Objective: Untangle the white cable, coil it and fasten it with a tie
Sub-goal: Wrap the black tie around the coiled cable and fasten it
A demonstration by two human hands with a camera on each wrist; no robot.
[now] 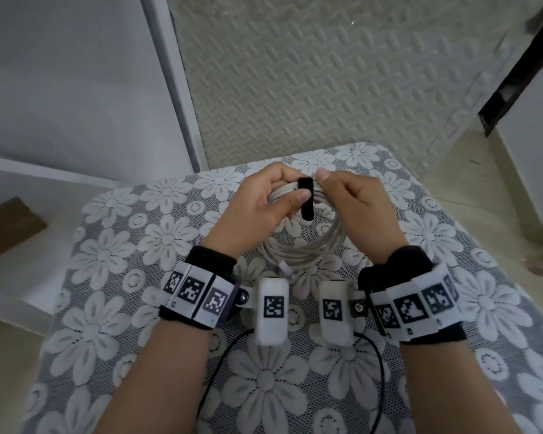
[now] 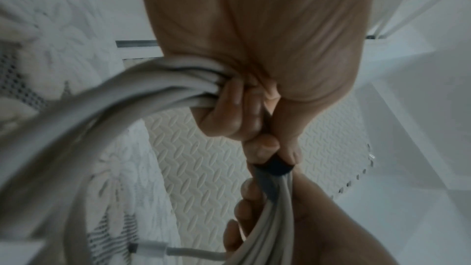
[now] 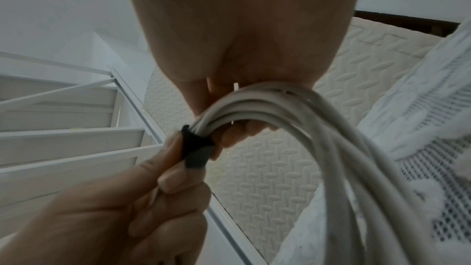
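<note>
Seemingly at the fastening step, two bare hands hold a coiled white cable [image 1: 298,242] above a worktop [image 1: 113,308] covered with a white lace cloth patterned with daisies. The cable is already wound into several neat loops, and one plug end hangs down toward the cloth. A black strap tie [image 1: 306,198] crosses the top of the bundle between the two hands. The left hand [image 1: 257,205] grasps the gathered loops, its thumb pressing the tie against them. The right hand [image 1: 355,198] has its fingers curled around the bundle just beside the tie; its thumb tip is raised and appears to be apart from the strap. From the wrist views, the tie is wrapped partly round the strands, with its free end hanging loose. By my judgement, untangling and coiling are done, and the next move calls for pulling the loose end snug round the bundle and pressing it closed without letting the loops spring apart.
</note>
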